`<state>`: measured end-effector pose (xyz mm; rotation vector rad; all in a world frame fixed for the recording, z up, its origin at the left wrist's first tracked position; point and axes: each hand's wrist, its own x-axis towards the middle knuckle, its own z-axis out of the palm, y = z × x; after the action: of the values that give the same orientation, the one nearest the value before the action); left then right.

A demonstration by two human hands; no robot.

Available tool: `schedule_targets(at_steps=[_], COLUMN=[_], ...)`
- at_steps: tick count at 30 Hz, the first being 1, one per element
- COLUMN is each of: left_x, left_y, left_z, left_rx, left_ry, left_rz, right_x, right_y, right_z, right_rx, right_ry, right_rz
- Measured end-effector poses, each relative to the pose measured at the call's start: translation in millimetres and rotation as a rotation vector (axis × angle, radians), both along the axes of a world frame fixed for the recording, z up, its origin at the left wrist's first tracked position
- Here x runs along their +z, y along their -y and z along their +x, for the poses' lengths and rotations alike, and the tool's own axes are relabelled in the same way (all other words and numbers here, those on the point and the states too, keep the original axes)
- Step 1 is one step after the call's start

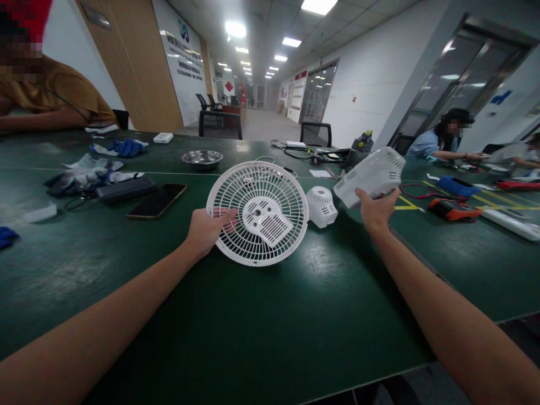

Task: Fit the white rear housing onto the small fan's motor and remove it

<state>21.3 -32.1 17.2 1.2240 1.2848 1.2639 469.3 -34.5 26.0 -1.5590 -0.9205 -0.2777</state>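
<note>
The white fan grille (257, 214) stands tilted on its lower edge on the green table (253, 315). The left hand (206, 230) grips its rim, with the fingers curled through the bars and the thumb over the front. At the grille's centre sits a vented white hub plate.

The right hand (375, 211) is raised clear of the table. It is closed from below around a white vented fan housing (373, 175), which juts up and to the right of the fingers.

Between the two hands, just beside the grille's far rim and below the housing, a small domed white motor cap (321, 206) rests on the table.

A dark smartphone (157, 200) lies face up beyond the left hand, with a dark oblong case (125, 189) further out. Behind these are a steel bowl (202, 158) and blue gloves (124, 147).

Out past the right hand lies an orange-and-black tool (453, 209) with red leads, and a blue case (458, 185) lies beyond it.

A person in a mustard shirt (54, 93) leans on the table's far left. Another person, in a light blue shirt (430, 143), sits at the far right.
</note>
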Motion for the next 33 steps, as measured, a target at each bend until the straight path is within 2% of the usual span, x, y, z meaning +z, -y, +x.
schedule_targets(at_steps=[2,5,8,11,14,18,24,29,33], left_x=[-0.8,-2.4,-3.6,-4.6,-5.9,-8.0,-9.6,-8.0,-6.3], left_y=[-0.6,-1.6,-2.1,-2.5,-3.2,-4.8,-6.4,-5.6,-4.5], left_z=[-0.5,-1.1,-1.2,-1.4,-2.6,-4.4,-4.0,-3.4,-3.8], left_rx=[-0.012,-0.024,-0.019,-0.03,-0.039,-0.036,-0.042,-0.022,-0.025], left_ry=[-0.005,-0.017,-0.019,-0.007,-0.007,-0.019,-0.002,-0.004,-0.021], left_rz=[0.01,0.014,0.019,0.023,0.032,0.04,0.046,0.03,0.027], right_x=[10.6,20.1,17.6,10.7,8.1,13.2,15.3,5.5,4.3], right_y=[3.1,10.9,17.1,19.4,19.2,17.2,13.6,11.2,8.6], right_z=[-17.7,-47.3,-69.3,-79.3,-79.5,-63.1,-0.3,37.5,44.7], right_rx=[0.04,0.164,0.208,0.215,0.217,0.145,-0.101,-0.126,0.004], right_ry=[-0.012,0.007,0.051,0.089,0.086,0.072,0.087,0.024,-0.023], right_rz=[0.076,0.076,-0.048,-0.184,-0.198,-0.127,-0.112,-0.136,-0.06])
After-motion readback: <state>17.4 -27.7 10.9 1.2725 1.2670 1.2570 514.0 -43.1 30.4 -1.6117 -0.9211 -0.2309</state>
